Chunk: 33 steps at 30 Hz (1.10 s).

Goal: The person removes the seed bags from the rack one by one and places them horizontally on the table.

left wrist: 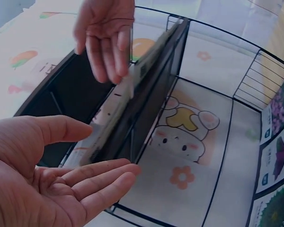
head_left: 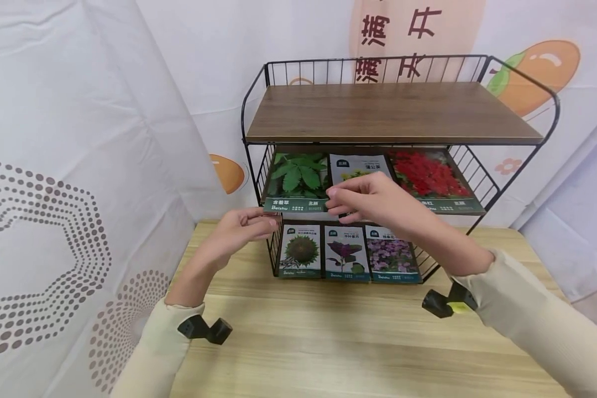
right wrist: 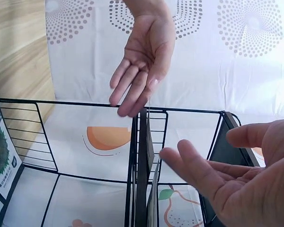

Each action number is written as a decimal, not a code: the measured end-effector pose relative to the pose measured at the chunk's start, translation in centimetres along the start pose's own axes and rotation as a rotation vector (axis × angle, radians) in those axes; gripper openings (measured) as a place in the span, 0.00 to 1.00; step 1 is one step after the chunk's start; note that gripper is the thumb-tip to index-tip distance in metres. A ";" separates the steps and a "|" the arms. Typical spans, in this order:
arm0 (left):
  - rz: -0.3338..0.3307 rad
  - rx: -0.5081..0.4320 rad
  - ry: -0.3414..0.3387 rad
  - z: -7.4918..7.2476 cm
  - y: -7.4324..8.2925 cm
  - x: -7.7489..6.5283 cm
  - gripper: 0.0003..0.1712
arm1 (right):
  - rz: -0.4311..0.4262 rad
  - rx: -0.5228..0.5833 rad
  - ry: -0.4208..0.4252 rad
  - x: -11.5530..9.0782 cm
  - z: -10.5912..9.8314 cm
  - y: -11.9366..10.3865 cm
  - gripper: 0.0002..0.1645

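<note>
On the rack's middle shelf lie a green-leaf seed packet [head_left: 298, 176], a yellow-flower seed packet [head_left: 358, 162] and a red-flower seed packet [head_left: 430, 172]. My left hand [head_left: 239, 232] is at the front left corner of the green-leaf packet. In the left wrist view, the left thumb and fingers are spread apart with nothing gripped. Over the lower part of the yellow-flower packet hangs my right hand [head_left: 373, 202], its fingertips close to the green-leaf packet's right edge. The right wrist view shows the right fingers [right wrist: 199, 172] loosely extended beside the shelf edge; contact cannot be told.
The black wire rack has a bare brown top board [head_left: 388, 110]. Its lowest level holds a spiky-plant packet [head_left: 300, 251], a purple-leaf packet [head_left: 346, 254] and a pink-flower packet [head_left: 392, 255]. It stands on a pale wooden table [head_left: 298, 337], before a printed white curtain [head_left: 204, 55].
</note>
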State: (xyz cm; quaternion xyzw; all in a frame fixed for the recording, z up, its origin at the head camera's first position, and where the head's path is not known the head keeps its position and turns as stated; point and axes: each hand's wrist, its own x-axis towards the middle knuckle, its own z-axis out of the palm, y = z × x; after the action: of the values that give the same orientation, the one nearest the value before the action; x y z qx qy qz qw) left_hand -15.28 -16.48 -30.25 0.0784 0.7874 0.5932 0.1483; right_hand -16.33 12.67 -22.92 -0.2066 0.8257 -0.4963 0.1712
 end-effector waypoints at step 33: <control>-0.150 -0.423 0.067 -1.5 1.2 1.8 0.22 | 0.252 -0.086 0.036 3.1 -0.4 -1.7 0.31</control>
State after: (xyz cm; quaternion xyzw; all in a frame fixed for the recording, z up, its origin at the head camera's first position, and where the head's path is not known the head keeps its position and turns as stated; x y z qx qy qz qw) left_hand -17.53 -17.00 -28.96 -0.0329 0.6536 0.7346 0.1791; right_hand -18.88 10.69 -21.44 -0.0995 0.8685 -0.4388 0.2081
